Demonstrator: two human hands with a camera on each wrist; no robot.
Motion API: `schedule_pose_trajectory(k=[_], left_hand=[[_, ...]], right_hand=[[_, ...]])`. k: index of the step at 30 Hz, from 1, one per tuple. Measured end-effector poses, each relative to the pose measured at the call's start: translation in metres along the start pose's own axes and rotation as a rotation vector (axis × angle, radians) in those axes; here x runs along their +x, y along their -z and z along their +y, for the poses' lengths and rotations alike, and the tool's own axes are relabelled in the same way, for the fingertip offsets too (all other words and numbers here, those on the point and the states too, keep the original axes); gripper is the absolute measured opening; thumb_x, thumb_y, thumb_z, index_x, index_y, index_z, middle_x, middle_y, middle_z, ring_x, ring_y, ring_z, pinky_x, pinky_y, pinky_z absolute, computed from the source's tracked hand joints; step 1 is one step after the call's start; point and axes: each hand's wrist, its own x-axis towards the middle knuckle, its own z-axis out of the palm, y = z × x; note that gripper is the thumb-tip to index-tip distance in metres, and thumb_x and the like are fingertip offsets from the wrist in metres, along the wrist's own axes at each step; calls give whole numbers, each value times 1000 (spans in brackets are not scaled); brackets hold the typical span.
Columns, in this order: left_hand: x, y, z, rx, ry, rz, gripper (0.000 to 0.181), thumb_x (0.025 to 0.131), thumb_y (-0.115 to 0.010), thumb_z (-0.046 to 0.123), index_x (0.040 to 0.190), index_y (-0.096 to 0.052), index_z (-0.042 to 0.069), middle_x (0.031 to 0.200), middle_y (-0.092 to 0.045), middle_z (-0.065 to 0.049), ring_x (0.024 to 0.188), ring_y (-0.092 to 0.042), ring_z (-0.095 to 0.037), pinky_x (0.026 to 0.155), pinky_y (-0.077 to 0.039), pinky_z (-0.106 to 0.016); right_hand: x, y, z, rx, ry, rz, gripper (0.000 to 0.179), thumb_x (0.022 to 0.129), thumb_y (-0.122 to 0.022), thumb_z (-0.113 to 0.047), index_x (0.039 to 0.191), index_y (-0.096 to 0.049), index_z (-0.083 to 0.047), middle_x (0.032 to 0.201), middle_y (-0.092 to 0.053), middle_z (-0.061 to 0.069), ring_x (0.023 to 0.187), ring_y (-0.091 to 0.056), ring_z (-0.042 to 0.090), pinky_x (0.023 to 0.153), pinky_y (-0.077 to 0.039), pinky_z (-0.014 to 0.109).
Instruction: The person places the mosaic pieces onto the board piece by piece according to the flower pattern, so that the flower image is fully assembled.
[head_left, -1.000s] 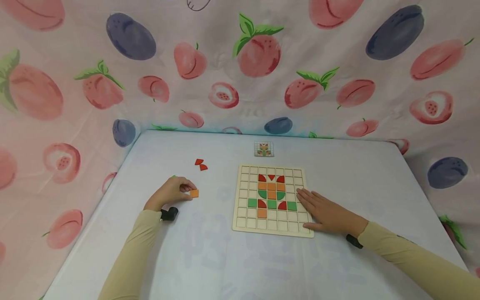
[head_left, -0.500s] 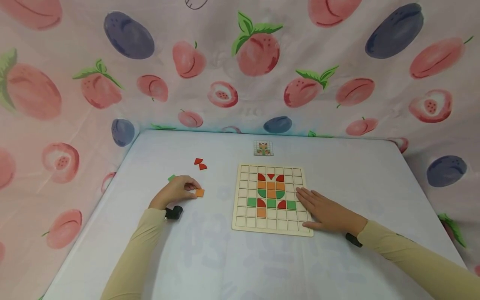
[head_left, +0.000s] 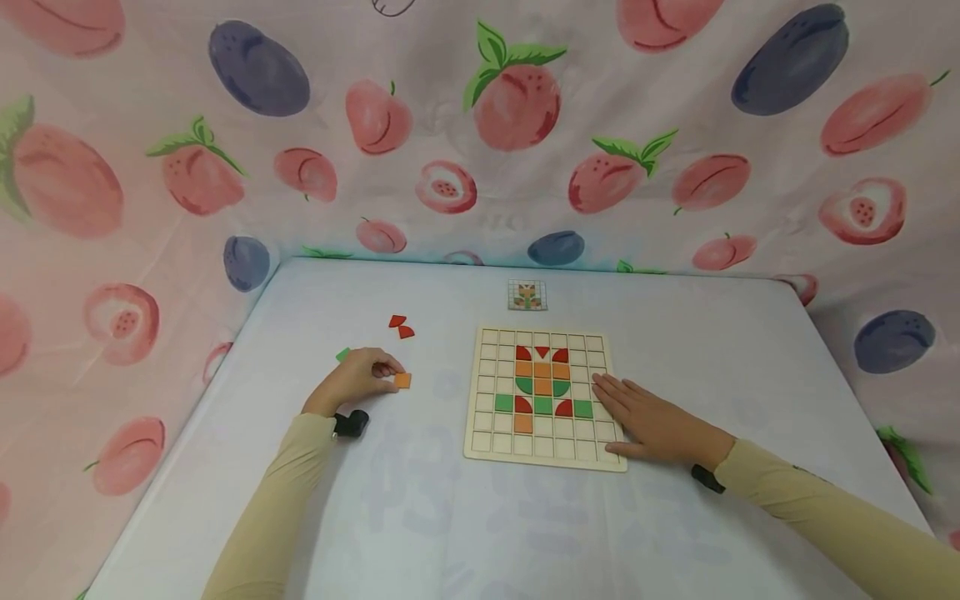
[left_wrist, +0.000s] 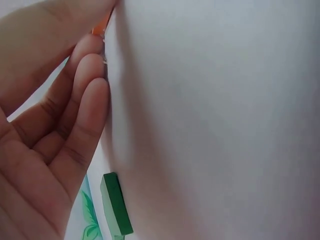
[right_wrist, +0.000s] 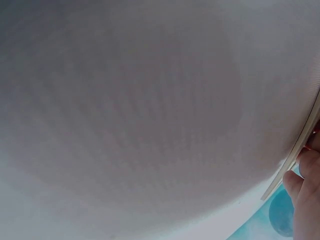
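Observation:
Between thumb and fingertips, my left hand pinches an orange square tile at the table's left part. Only a sliver of that tile shows in the left wrist view. Just behind this hand lies a green tile, seen also as a green block below the fingers. My right hand rests with straight fingers on the right edge of the wooden grid board. Red, orange and green tiles sit in the board's middle cells, among them a lone orange square low on the left.
Two red quarter-round tiles lie touching or nearly so, beyond my left hand. A small pattern card lies behind the board. Fruit-printed cloth rises along the table's back and sides.
My left hand has moved a little right with the orange tile pinched in it, uncovering more of the green tile. The right hand has stayed on the board's edge.

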Motion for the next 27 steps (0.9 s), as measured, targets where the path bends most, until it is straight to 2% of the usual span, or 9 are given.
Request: schedule_pose_trajectory(k=[5, 10, 17, 27], left_hand=[[4, -4, 6, -9, -4, 21, 25, 74, -79, 13, 98, -72, 6, 92, -65, -6, 83, -57, -15, 79, -49, -28], [11, -12, 21, -35, -25, 50, 23, 75, -79, 13, 96, -71, 8, 92, -66, -5, 83, -56, -15, 77, -49, -25], [24, -29, 57, -47, -93, 41, 23, 74, -79, 11, 95, -71, 6, 89, -66, -5, 82, -57, -14, 78, -49, -28], [40, -67, 110, -114, -121, -36, 23, 73, -80, 13, 94, -72, 6, 87, -66, -3, 77, -54, -10, 71, -47, -21]], right_hand=[[0, -1, 0, 7, -3, -3, 91, 88, -41, -68, 149, -20, -4, 158, -16, 10, 145, -18, 29, 108, 21, 14], [0, -2, 0, 7, -1, 13, 92, 87, -41, -69, 149, -21, -4, 158, -17, 10, 145, -19, 29, 108, 21, 14], [0, -3, 1, -1, 1, 19, 92, 87, -40, -69, 149, -21, -4, 158, -18, 10, 144, -20, 29, 108, 21, 13], [0, -1, 0, 7, -2, 16, 92, 87, -41, -68, 149, -22, -4, 157, -18, 10, 144, -20, 29, 107, 21, 13]])
